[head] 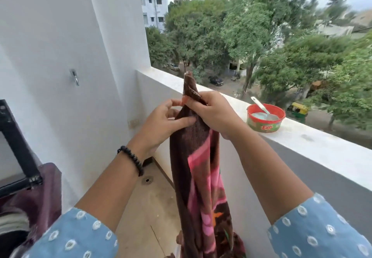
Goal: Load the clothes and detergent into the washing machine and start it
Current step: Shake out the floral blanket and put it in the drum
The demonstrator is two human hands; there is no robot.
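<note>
Tub on ledge, towel left.

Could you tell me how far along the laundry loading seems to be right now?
Done: washing machine stands open at lower left. In hand: left hand and right hand hold up a brown-and-pink towel. Left: putting it in, detergent, starting.

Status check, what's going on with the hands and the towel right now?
Both hands, left and right, grip towel near its top; rest hangs down. Washer at lower left, towel not in. Nothing blocking.
</note>
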